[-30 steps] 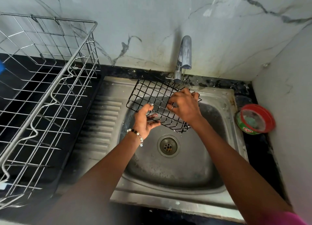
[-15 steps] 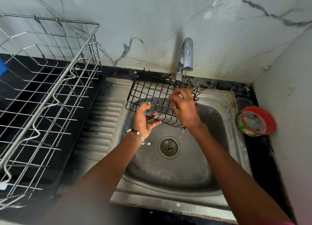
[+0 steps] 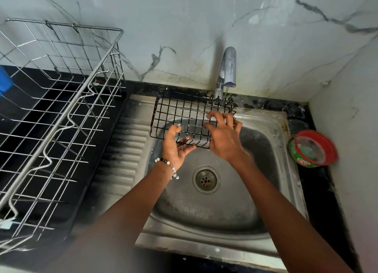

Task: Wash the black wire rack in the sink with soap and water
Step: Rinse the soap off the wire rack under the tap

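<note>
Over the steel sink (image 3: 272, 129), under the tap (image 3: 227, 68), the black wire rack (image 3: 184, 113) hangs, a grid with short upturned edges. The left hand (image 3: 176, 147) grips its near edge; the right hand (image 3: 223, 135) rests spread fingers on it, no longer curled as before.

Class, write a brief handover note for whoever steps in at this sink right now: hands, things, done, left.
Left hand grips the black wire rack at its near edge, over the sink.
Right hand rests spread on the rack's right part.
A thin stream runs from the tap onto the rack's far right corner.
Soap tub sits right of the sink.
Done: wetting begun. No suds visible.
Left: soaping, scrubbing, rinsing.
</note>
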